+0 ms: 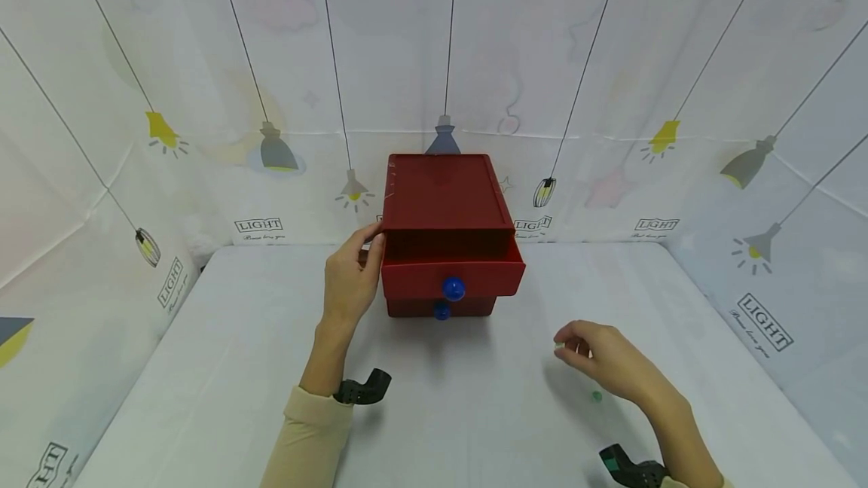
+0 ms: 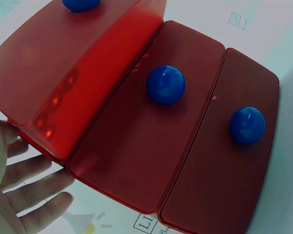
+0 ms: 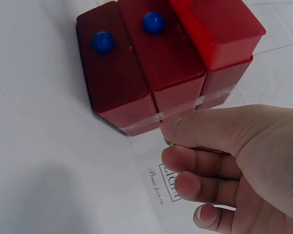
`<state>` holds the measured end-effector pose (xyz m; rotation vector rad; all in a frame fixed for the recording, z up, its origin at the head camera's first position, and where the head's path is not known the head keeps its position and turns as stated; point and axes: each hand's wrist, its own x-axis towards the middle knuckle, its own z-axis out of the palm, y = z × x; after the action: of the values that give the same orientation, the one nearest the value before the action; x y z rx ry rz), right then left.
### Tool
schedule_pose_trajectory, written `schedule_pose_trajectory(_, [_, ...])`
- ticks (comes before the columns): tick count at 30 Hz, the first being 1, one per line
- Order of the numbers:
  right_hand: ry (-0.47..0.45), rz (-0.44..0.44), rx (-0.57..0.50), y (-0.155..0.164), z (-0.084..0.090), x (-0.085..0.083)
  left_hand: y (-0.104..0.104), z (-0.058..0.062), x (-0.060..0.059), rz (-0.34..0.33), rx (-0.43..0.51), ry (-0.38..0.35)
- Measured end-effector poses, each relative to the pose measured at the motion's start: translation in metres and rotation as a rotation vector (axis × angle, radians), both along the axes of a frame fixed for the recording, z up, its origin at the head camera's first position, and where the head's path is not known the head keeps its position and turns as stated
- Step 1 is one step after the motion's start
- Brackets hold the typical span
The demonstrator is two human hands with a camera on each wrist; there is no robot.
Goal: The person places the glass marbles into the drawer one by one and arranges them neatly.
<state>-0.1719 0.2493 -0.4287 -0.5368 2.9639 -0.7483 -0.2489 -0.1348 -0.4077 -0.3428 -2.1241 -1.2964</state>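
A glossy red plastic chest of three drawers [image 1: 444,236] stands at the back middle of the white cloth-covered surface [image 1: 224,367], against a backdrop printed with hanging lamps [image 1: 274,149]. Its top drawer [image 1: 453,271] is drawn out toward the viewer, and the two lower drawers are closed. Each drawer front carries a round blue knob: top [image 1: 453,289], middle [image 2: 165,85], lowest [image 2: 247,125].

The left hand [image 1: 351,277] rests with fingers straight against the chest's left side wall, thumb near the upper front corner, bracing it. The right hand [image 1: 600,360] hovers above the surface, well apart from the chest to its front right, fingertips pinched together on a small pale bead-like object [image 1: 559,346]. The object is too small to identify. A small green bead [image 1: 596,396] lies on the surface just below that hand.

The chest looks stiff, light and smooth-walled, so it is likely to slide on the cloth unless steadied. The knobs offer the natural hold for each drawer. The pinched object appears tiny and easily dropped.
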Motion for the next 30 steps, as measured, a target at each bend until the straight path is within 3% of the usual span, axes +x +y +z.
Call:
schedule_pose_trajectory(8, [0.072, 0.028, -0.029, -0.003, 0.009, 0.005, 0.000, 0.000, 0.000, -0.004, 0.008, 0.000])
schedule_pose_trajectory(17, [0.114, -0.005, -0.028, -0.007, 0.014, 0.010, 0.000, -0.001, -0.001, -0.004, 0.007, 0.003])
schedule_pose_trajectory(30, [0.332, 0.042, -0.074, -0.011, 0.024, 0.015, 0.000, -0.003, -0.002, 0.002, 0.009, 0.004])
